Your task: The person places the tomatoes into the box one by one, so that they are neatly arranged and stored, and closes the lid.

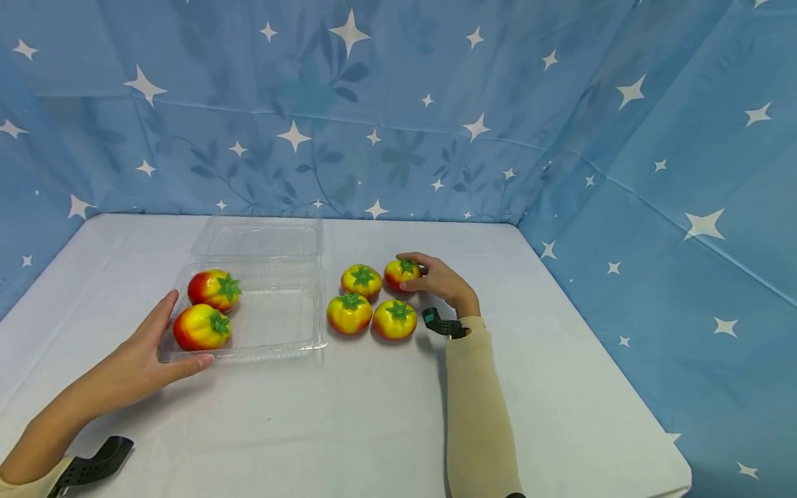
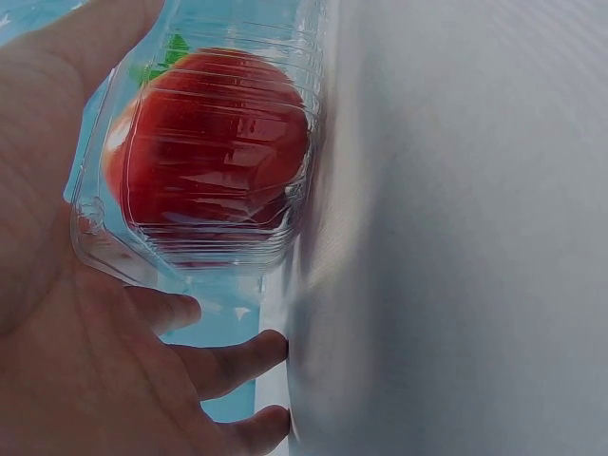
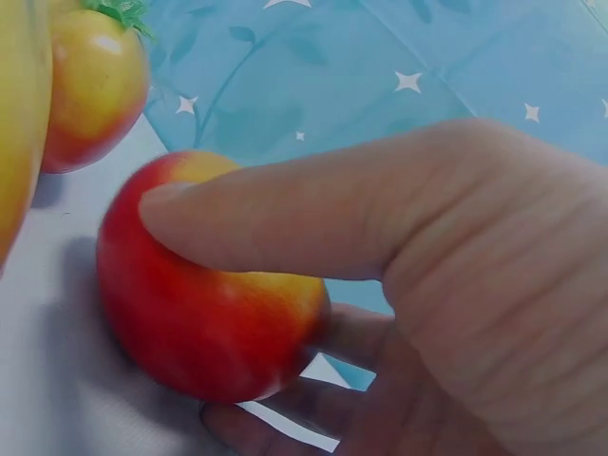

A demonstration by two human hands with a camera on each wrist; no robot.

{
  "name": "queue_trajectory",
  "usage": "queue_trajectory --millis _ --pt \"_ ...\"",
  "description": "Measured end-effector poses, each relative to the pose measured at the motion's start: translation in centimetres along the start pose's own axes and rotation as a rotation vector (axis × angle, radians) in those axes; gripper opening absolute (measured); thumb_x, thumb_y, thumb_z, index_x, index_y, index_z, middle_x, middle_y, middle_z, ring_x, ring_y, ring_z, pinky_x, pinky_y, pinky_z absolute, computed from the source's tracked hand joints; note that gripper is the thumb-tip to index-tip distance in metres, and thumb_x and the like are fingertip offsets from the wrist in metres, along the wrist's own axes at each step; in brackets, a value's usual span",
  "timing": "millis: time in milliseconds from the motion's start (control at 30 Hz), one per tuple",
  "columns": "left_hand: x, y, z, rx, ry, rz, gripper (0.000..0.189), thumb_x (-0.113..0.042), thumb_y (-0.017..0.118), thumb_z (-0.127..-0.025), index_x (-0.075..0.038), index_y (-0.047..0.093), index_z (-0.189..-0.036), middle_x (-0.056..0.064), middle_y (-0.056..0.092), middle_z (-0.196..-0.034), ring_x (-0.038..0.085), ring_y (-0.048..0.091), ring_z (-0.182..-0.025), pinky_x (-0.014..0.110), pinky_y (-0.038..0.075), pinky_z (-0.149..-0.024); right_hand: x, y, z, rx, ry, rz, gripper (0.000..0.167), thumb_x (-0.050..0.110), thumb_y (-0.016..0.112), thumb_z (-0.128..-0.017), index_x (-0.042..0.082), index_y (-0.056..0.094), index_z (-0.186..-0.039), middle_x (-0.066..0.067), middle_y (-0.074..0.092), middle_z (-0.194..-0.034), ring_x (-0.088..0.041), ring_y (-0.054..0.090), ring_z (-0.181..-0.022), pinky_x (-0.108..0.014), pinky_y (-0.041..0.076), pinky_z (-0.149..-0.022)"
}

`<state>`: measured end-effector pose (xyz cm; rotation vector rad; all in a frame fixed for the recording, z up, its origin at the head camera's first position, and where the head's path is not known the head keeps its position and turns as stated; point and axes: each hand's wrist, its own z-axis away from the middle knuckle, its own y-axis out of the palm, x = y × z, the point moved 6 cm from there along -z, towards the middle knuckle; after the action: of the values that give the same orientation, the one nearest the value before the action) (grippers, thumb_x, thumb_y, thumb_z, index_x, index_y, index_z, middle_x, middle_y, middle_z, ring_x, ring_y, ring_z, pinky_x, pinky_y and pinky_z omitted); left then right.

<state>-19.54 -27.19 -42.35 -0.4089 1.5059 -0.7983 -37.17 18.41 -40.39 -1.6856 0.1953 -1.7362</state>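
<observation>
My right hand (image 1: 441, 282) grips a red-and-yellow tomato (image 1: 398, 271) with a green leafy top, at the back right of a group of tomatoes. In the right wrist view the thumb (image 3: 275, 218) lies across this tomato (image 3: 190, 313), with fingers curled behind and under it. My left hand (image 1: 140, 356) rests at the near left corner of an open clear plastic box (image 1: 274, 318), thumb along the front edge and fingers spread by the left side. Two tomatoes (image 1: 202, 328) lie in the box's left part; one, a red tomato (image 2: 214, 133), shows through the wall in the left wrist view.
Between the box and my right hand sit a back tomato (image 1: 360, 281), a front left tomato (image 1: 347, 317) and a front right tomato (image 1: 394, 321). The clear lid (image 1: 261, 237) lies folded back behind the box. Blue starry curtain (image 1: 398, 104) borders the white table (image 1: 349, 429).
</observation>
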Motion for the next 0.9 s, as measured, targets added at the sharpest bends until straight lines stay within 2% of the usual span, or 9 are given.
queue_trajectory --millis 200,467,700,900 --pt "0.0 -0.1 0.1 0.006 -0.008 0.005 0.125 -0.044 0.075 -0.098 -0.003 -0.021 -0.167 0.035 -0.015 -0.172 0.065 0.003 -0.153 0.088 0.015 -0.109 0.2 -0.4 -0.1 -0.070 -0.003 -0.043 0.060 0.020 0.077 -0.094 0.017 0.060 -0.152 -0.014 0.055 -0.151 -0.040 0.054 -0.132 -0.053 0.045 -0.116" --pt "-0.1 -0.1 0.1 0.004 -0.009 0.006 0.126 -0.045 0.076 -0.097 -0.004 -0.020 -0.167 0.036 -0.012 -0.171 0.066 0.007 -0.152 0.088 0.017 -0.108 2.1 -1.3 0.4 -0.163 -0.058 -0.127 0.060 0.018 0.076 -0.097 0.014 0.055 -0.153 -0.016 0.051 -0.154 -0.042 0.053 -0.133 -0.056 0.047 -0.113" --pt "-0.1 -0.2 0.3 -0.006 -0.007 0.004 0.126 -0.044 0.077 -0.097 -0.003 -0.019 -0.168 0.036 -0.012 -0.172 0.066 0.006 -0.152 0.088 0.017 -0.108 3.7 -1.3 0.3 -0.173 -0.103 -0.134 0.068 0.021 0.075 -0.099 0.019 0.048 -0.161 -0.017 0.045 -0.160 -0.044 0.049 -0.139 -0.060 0.045 -0.116" --pt "-0.2 -0.1 0.2 -0.015 -0.004 0.001 0.126 -0.045 0.077 -0.096 -0.003 -0.017 -0.168 0.036 -0.010 -0.172 0.064 0.006 -0.153 0.088 0.020 -0.107 5.1 -1.1 0.5 -0.174 -0.152 -0.145 0.066 0.022 0.073 -0.101 0.027 0.048 -0.162 -0.013 0.040 -0.164 -0.043 0.051 -0.139 -0.056 0.048 -0.114"
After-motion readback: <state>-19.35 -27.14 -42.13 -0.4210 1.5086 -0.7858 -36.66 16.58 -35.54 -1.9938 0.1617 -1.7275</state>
